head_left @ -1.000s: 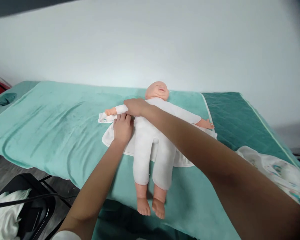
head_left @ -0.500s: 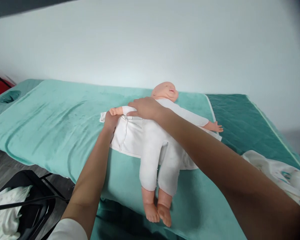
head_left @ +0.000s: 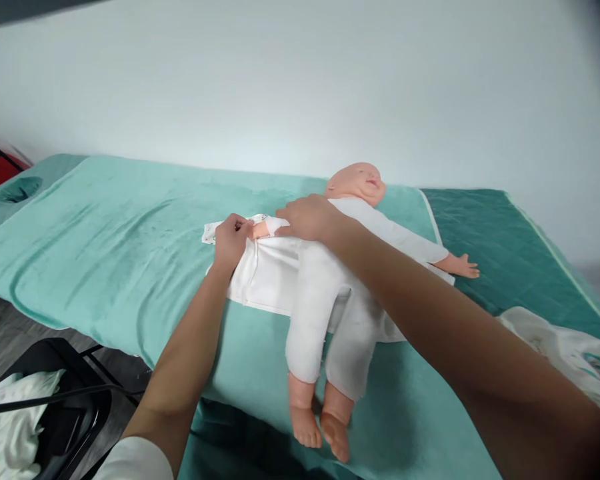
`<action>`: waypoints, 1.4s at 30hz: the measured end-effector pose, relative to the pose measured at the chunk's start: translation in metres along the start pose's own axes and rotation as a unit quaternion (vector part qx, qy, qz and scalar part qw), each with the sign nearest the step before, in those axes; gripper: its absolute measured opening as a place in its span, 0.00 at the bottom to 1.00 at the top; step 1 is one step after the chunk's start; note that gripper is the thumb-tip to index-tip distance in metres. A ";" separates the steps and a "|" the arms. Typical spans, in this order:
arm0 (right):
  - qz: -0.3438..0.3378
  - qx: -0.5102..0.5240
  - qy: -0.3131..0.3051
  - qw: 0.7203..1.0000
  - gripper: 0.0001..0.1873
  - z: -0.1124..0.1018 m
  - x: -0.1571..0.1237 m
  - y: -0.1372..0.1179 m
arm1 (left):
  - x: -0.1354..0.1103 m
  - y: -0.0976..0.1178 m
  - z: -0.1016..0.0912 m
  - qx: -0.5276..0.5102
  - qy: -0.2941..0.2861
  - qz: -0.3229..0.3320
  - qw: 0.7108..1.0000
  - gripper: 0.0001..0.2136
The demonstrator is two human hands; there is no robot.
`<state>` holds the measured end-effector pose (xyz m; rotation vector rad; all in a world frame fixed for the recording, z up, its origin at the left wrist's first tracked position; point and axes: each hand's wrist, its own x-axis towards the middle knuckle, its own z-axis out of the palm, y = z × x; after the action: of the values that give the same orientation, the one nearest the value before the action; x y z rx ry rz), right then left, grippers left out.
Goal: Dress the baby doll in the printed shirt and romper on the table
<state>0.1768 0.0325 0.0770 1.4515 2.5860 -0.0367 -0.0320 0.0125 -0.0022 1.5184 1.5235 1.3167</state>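
A baby doll (head_left: 353,260) in a white bodysuit lies on its back, head toward the wall. Beneath it is spread a white baby shirt (head_left: 267,280), its patterned cuff showing at the left. My left hand (head_left: 231,241) is closed in a pinch on the shirt's sleeve, by the doll's hand, whose fingertips are hidden. My right hand (head_left: 310,217) grips the doll's upper arm near the shoulder. The doll's other arm (head_left: 460,265) stretches out to the right, away from my hands.
A light green cover (head_left: 105,220) lies over the bed, with a darker green quilted part (head_left: 485,240) at right. A printed white cloth (head_left: 565,353) rests at the right edge. Lower left stands a black chair (head_left: 75,400) holding another cloth (head_left: 20,427). A wall (head_left: 280,87) rises behind.
The doll has shifted right in view. My left hand has moved up and right, now covering the doll's fingers beside the sleeve. My right hand remains on the doll's arm.
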 end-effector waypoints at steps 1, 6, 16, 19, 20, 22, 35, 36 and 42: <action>0.004 -0.008 -0.001 1.000 0.19 0.001 0.001 -0.002 | -0.004 0.001 0.002 0.044 0.000 0.040 0.998 0.06; 0.020 -0.021 0.023 0.999 0.21 0.006 0.009 -0.009 | -0.016 0.011 0.017 0.093 -0.028 0.120 0.988 0.08; 0.075 0.087 0.132 0.985 0.22 0.006 0.003 -0.016 | -0.020 0.013 0.018 -0.077 -0.038 0.017 0.996 0.10; 0.095 0.223 0.243 0.939 0.20 0.016 -0.027 0.007 | -0.022 0.009 0.014 0.062 -0.004 0.018 0.998 0.11; 0.113 0.250 0.303 0.912 0.18 0.023 -0.041 0.016 | -0.022 0.009 0.015 0.096 -0.005 0.020 0.995 0.12; 0.188 0.258 0.414 0.853 0.16 0.042 -0.072 0.031 | -0.022 0.009 0.016 0.140 -0.012 0.020 0.990 0.12; 0.375 0.500 0.352 0.697 0.33 0.100 -0.143 0.040 | -0.020 0.019 0.017 0.082 -0.016 -0.025 0.996 0.11; 0.365 0.540 0.346 0.675 0.35 0.101 -0.141 0.041 | -0.019 0.019 0.017 0.095 -0.028 -0.024 0.995 0.09; 0.273 0.686 0.325 0.591 0.41 0.108 -0.134 0.046 | -0.017 0.022 0.022 0.114 -0.030 -0.018 0.993 0.05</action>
<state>0.2993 -0.0687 -0.0043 3.0887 2.0937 -2.2042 -0.0009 -0.0022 0.0073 1.6451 1.7015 1.0965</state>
